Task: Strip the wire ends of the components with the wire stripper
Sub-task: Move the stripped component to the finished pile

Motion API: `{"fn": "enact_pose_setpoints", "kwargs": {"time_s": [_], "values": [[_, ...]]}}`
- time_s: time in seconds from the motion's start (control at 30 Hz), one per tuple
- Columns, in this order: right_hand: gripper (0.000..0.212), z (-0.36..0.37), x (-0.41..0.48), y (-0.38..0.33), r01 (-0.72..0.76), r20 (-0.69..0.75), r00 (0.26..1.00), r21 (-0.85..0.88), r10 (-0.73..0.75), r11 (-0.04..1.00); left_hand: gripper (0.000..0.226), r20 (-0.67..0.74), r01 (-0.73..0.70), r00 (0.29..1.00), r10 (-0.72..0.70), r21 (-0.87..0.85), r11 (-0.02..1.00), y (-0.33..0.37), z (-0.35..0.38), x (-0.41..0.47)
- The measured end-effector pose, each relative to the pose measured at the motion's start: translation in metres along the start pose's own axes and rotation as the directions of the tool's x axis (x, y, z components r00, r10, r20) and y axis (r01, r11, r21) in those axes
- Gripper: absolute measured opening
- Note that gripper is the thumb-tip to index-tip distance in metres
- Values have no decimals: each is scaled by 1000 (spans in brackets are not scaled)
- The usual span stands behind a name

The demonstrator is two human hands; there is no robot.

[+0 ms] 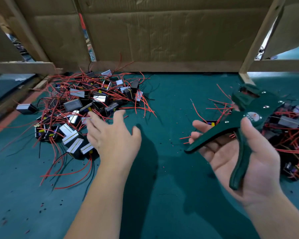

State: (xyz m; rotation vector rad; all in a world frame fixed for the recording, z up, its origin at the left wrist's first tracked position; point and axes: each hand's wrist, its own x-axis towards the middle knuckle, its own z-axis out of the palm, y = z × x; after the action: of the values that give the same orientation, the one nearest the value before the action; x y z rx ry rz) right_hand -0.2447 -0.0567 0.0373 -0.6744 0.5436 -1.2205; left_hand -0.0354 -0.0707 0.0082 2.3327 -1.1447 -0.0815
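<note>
A cardboard wall (pixel 162 31) in a wooden frame (pixel 259 37) stands across the back. In front of it lies a dark green mat (pixel 162 178) that covers the table.

On the mat's left is a big pile (pixel 86 107) of small black and silver box-shaped components with long red and black wires tangled among them. A second, smaller heap (pixel 286 131) of the same parts lies at the right edge, partly behind the right hand.

The left hand (pixel 114 137) reaches forward, palm down, fingers spread wide and holding nothing. Its fingertips are over the near side of the big pile; whether they touch it cannot be told.

The right hand (pixel 235 156) is turned palm up over the mat, just beside the smaller heap. A dark green stripper (pixel 245 121) lies across it, the thumb hooked over the tool near its pivot, the fingers loosely stretched under one handle. The two handles stand spread apart and the head points away, toward the wall.

Tiny red scraps (pixel 171 140) dot the mat between the hands.
</note>
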Motion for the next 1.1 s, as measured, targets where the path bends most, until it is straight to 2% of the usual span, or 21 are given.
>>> {"fn": "enact_pose_setpoints", "kwargs": {"time_s": [0.07, 0.1, 0.13, 0.2, 0.23, 0.3, 0.4, 0.47, 0.5, 0.57, 0.63, 0.7, 0.77, 0.83, 0.9, 0.93, 1.0, 1.03, 1.1], "values": [[42, 1, -1, 2, -13, 19, 1000, 3, 13, 1000, 57, 25, 44, 999, -40, -151, 987, -1, -5, 5], [41, 1, -2, 3, -21, 28, 999, 12, 20, 1000, 59, 43, 50, 998, -39, -309, 950, -1, -7, 8], [40, 1, -2, 4, -27, 34, 999, 17, 27, 999, 62, 59, 58, 998, -34, -487, 871, 0, -8, 10], [39, 1, -3, 5, -42, 33, 999, 25, 41, 999, 67, 104, 122, 992, -65, -789, 601, 1, -9, 12], [41, 2, -2, 5, -50, 28, 998, 33, 49, 998, 69, 155, 184, 983, -101, -877, 443, 1, -10, 14], [47, 3, -2, 5, -60, 14, 998, 59, 59, 996, 70, 244, 272, 957, -155, -943, 194, -1, -12, 19], [42, 2, -2, 5, -63, 6, 998, 72, 62, 995, 56, 323, 320, 906, -272, -946, -57, -6, -16, 27], [46, 1, -2, 5, -72, 14, 997, 80, 71, 994, 38, 372, 336, 880, -294, -927, -166, -10, -16, 29], [51, 1, -1, 5, -78, 18, 997, 86, 76, 993, 38, 379, 341, 883, -277, -923, -176, -10, -16, 29], [63, 1, -1, 5, -90, 25, 996, 102, 88, 991, 53, 377, 351, 897, -233, -925, -145, -6, -16, 29], [66, 1, -1, 5, -101, 32, 995, 108, 98, 989, 57, 381, 363, 898, -218, -924, -120, -4, -13, 28], [55, 0, -1, 6, -106, 41, 994, 110, 102, 988, 49, 390, 373, 890, -237, -921, -117, -2, -12, 26], [37, 1, -1, 6, -110, 47, 993, 102, 106, 989, 37, 314, 308, 921, -229, -949, -61, -2, -14, 26], [29, 3, -2, 5, -112, 54, 993, 94, 107, 989, 32, 190, 197, 975, -118, -979, 56, 1, -18, 23], [36, 3, -2, 4, -118, 69, 991, 115, 111, 986, 34, 157, 141, 979, 131, -983, 118, 4, -21, 15], [48, 2, -2, 3, -131, 74, 990, 128, 123, 983, 37, 188, 161, 942, 279, -980, 117, 6, -22, 10], [69, 2, -2, 0, -199, 96, 978, 145, 187, 969, 37, 264, 242, 795, 546, -964, 113, 9, -24, 0], [74, 3, -3, -2, -246, 114, 966, 154, 230, 957, 39, 284, 263, 694, 662, -955, 135, 10, -24, -5], [82, 5, -4, -4, -331, 174, 938, 181, 301, 926, 40, 338, 281, 448, 828, -932, 229, 14, -23, -14]]}}
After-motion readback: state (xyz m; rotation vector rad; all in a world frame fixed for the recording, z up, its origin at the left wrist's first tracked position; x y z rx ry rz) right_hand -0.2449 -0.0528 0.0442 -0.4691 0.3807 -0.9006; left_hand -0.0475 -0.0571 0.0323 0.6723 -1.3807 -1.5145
